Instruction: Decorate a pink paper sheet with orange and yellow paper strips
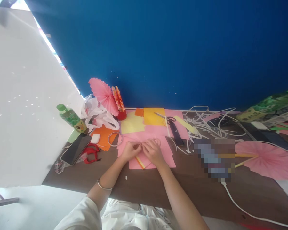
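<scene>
- Your left hand point(131, 150) and right hand point(153, 150) meet fingertip to fingertip, pinching the pink paper point(150, 150).
- The sheet lies flat on the brown table point(158, 185), with a yellow strip point(140, 162) at its near edge.

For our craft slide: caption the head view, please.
Both hands, left hand and right hand, pinch pink paper on a cluttered brown desk.

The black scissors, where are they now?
In the head view, the black scissors lie on pink paper, right of both hands, beside the white cables.
</scene>
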Motion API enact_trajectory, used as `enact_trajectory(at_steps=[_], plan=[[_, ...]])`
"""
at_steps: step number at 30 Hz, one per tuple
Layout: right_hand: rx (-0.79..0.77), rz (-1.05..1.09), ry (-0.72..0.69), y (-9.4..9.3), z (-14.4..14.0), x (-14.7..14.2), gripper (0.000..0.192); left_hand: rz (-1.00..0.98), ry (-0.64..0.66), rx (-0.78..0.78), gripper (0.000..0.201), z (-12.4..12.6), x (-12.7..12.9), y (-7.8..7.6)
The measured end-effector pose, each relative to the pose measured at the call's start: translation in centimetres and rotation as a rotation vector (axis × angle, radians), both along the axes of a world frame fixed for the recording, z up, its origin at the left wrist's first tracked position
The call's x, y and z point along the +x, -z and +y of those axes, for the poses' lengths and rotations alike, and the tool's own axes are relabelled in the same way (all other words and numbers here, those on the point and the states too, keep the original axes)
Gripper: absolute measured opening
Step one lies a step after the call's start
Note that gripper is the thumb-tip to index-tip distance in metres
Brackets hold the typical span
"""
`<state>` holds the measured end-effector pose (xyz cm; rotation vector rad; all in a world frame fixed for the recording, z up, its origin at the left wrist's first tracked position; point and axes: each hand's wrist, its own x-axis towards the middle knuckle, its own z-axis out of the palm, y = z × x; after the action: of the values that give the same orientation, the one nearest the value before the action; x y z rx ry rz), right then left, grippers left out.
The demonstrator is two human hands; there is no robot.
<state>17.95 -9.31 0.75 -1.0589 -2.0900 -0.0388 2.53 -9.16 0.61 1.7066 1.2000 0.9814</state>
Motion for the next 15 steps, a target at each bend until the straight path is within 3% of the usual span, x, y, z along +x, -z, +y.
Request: enact_trajectory(at_steps=[15], plan=[[-0.023, 0.079, -0.010, -0.20, -0.06, -0.30, 0.013, -0.053, -0.005, -0.002, 0.021, 0.03, -0.10, 0.36]])
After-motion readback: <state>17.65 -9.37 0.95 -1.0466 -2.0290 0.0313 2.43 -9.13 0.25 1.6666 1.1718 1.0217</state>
